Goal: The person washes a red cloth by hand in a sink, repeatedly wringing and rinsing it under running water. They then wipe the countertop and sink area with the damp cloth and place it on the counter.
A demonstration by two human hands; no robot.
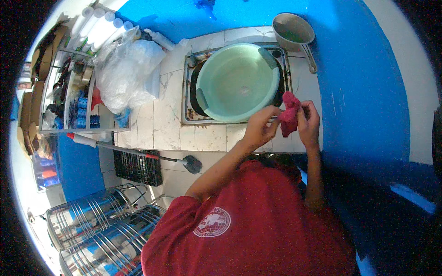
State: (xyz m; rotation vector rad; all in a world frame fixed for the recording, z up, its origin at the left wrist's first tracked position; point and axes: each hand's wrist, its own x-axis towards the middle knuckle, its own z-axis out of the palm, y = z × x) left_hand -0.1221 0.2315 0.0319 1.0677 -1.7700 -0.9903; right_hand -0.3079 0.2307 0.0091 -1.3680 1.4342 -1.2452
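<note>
A crumpled dark pink cloth (289,115) is held between my two hands, over the tiled counter (210,139) at its near right part. My left hand (263,126) pinches the cloth's left side with its fingertips. On the other side, my right hand (308,119) grips its right edge between thumb and fingers. Just beyond my hands, a round pale green plastic basin (238,82) sits on a metal stove top (186,114). The basin seems to hold some liquid, with a small pale patch on its bottom.
A handled plastic dipper (293,32) stands at the back right by the blue wall (359,89). Clear plastic bags (126,72) and a shelf unit (84,131) occupy the left. Below the counter are a black crate (138,167), a long-handled brush (191,164) and metal racks (103,224).
</note>
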